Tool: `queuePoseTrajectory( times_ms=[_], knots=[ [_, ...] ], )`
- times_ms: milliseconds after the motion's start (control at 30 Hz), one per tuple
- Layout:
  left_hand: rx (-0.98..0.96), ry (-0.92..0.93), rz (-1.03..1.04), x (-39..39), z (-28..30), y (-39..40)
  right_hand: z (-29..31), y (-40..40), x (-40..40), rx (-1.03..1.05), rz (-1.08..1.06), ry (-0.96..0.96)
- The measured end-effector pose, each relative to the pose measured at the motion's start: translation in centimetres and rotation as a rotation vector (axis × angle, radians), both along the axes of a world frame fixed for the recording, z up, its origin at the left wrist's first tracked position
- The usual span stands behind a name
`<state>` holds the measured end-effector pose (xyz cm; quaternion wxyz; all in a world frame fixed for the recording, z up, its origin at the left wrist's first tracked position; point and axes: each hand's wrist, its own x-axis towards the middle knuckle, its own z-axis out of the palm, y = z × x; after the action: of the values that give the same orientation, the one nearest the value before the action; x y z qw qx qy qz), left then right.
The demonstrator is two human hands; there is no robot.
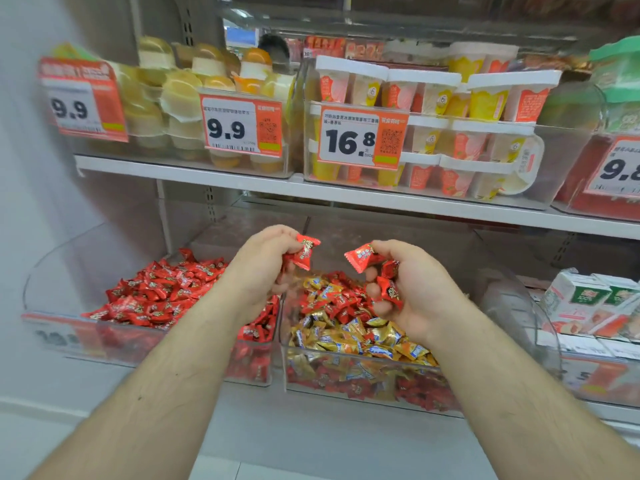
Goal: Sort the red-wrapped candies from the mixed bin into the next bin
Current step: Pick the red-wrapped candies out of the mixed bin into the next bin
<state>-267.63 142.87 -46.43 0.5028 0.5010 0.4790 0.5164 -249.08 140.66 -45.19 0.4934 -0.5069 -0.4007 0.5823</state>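
Above the mixed bin (346, 344): left hand (263, 268) pinching one red candy (304, 252), right hand (412, 292) clutching several — gathered to save trips. Red bin (145, 337) waiting just left of it — destination.

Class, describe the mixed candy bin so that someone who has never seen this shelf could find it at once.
On the lower shelf, under the 16.8 price tag, stands the clear mixed bin, beneath both hands. Unlike the all-red bin to its left, it holds gold wrappers among the red.
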Motion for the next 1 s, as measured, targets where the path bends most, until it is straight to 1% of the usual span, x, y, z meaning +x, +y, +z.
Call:
queuePoseTrajectory(
  times_ms=[67,167,200,267,333,400,467,567,667,733,767,833,900,1000],
  knots=[
    [-0.013,0.014,0.097,-2.0,-0.2,0.0,0.8,0.2,-2.2,0.013,0.038,-0.108],
    [-0.072,0.136,0.217,-5.0,-1.0,0.3,2.2,1.0,-5.8,0.043,0.126,-0.279],
    [-0.07,0.211,0.25,-5.9,-1.4,0.5,2.7,1.3,-7.2,0.05,0.16,-0.339],
    [-0.034,0.42,0.312,-7.6,-2.4,0.9,3.3,2.2,-9.9,0.051,0.22,-0.444],
    [-0.054,0.593,0.375,-8.9,-3.4,1.1,3.3,3.3,-12.4,0.042,0.259,-0.544],
    [-0.118,0.683,0.393,-10.1,-4.5,1.3,2.8,4.5,-14.2,0.037,0.265,-0.641],
    [-0.162,0.739,0.382,-10.9,-5.2,1.3,2.4,5.4,-15.4,0.031,0.254,-0.686],
    [-0.172,0.825,0.36,-11.5,-5.6,1.1,2.1,5.8,-16.2,0.021,0.29,-0.646],
    [-0.151,0.86,0.355,-11.6,-5.4,0.8,1.8,6.0,-16.2,-0.008,0.33,-0.657],
    [-0.148,0.861,0.367,-11.3,-5.0,0.6,2.0,6.1,-15.6,0.003,0.311,-0.589],
    [-0.132,0.839,0.365,-11.0,-4.8,0.6,2.1,6.1,-15.1,0.015,0.292,-0.524],
    [-0.06,0.749,0.348,-10.0,-4.3,0.5,2.3,6.0,-13.6,0.033,0.256,-0.398],
    [0.04,0.683,0.331,-8.5,-3.7,0.4,2.3,5.7,-11.7,0.046,0.217,-0.323],
    [0.196,0.671,0.303,-5.3,-2.3,-0.1,1.9,5.2,-8.6,0.073,0.109,-0.233]
  ],
)
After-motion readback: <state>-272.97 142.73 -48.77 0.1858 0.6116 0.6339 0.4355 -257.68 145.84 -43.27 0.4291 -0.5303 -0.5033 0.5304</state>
